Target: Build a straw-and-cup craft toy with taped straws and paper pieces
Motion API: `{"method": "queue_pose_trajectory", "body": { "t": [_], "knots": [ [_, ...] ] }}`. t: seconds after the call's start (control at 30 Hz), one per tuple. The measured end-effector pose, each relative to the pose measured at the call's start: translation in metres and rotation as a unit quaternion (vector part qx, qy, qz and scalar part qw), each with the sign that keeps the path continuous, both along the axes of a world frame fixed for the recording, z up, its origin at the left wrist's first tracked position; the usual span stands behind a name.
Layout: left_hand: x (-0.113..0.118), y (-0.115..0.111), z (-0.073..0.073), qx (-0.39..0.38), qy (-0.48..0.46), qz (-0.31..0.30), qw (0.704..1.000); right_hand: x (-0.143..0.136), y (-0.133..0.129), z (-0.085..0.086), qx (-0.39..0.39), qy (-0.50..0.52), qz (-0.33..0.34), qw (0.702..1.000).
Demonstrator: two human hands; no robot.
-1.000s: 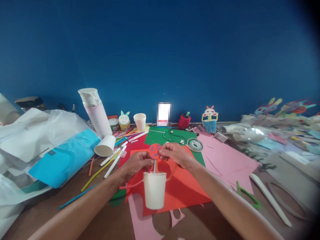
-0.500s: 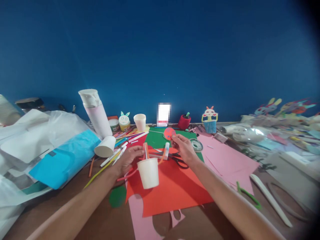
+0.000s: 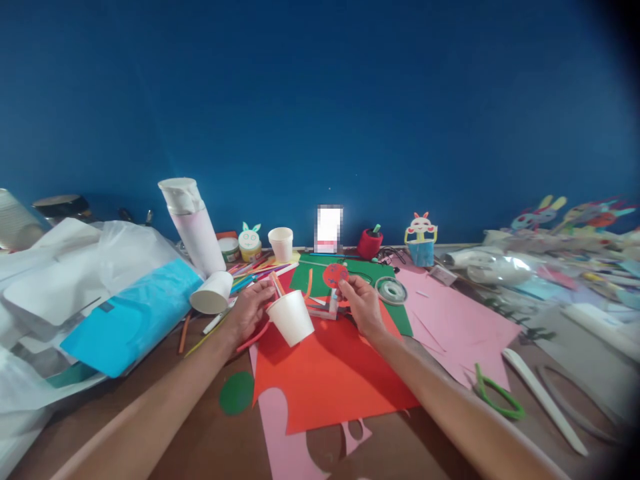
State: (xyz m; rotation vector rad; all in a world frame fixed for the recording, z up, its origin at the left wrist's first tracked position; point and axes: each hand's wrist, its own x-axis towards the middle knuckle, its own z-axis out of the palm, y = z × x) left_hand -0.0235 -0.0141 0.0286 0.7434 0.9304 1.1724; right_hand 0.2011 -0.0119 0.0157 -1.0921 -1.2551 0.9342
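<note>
My left hand [image 3: 253, 308] pinches the strips standing at the rim of a white paper cup [image 3: 291, 319]. The cup hangs tilted over the red-orange sheet [image 3: 330, 380], its base toward the lower right. A pink-red strip [image 3: 253, 339] and an orange strip [image 3: 310, 283] stick out from its sides. My right hand [image 3: 361, 301] holds a small red disc [image 3: 335, 275] with markings by its lower right edge, apart from the cup. Behind the cup, a glue stick [image 3: 333, 301] and scissors lie partly hidden.
Markers and a tipped white cup [image 3: 211, 293] lie left, beside a tall wrapped bottle [image 3: 193, 223]. A tape roll [image 3: 391, 291] and pink sheets [image 3: 450, 320] are right. At the back stand another cup [image 3: 281, 244] and a decorated blue cup [image 3: 421, 252].
The left hand has lifted the cup slightly and tilted it more. The right hand and the red disc have come slightly lower and toward the cup.
</note>
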Motion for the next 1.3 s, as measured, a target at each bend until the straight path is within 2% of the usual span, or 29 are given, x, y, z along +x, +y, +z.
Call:
{"method": "queue_pose_trajectory", "body": {
  "t": [0.2,0.43,0.63,0.8,1.03,1.3],
  "knots": [
    [0.001,0.004,-0.008,0.038,-0.020,0.008,0.999,-0.006,-0.005,-0.004,-0.018,0.042,0.016,0.999],
    [0.003,0.007,-0.017,0.044,-0.003,0.022,0.999,0.003,0.003,-0.012,0.036,0.047,-0.053,0.997],
    [0.004,0.007,-0.022,0.050,-0.001,0.034,0.998,0.011,0.009,-0.021,0.042,0.036,-0.067,0.996],
    [0.004,0.008,-0.023,0.062,-0.024,0.057,0.996,0.015,0.012,-0.022,0.051,0.018,-0.085,0.995],
    [0.005,0.007,-0.022,0.047,-0.048,0.056,0.996,0.011,0.007,-0.019,0.038,0.030,-0.058,0.997],
    [0.005,0.006,-0.025,0.044,-0.038,0.065,0.996,0.008,0.002,-0.022,0.009,-0.001,-0.033,0.999]
  ]
}}
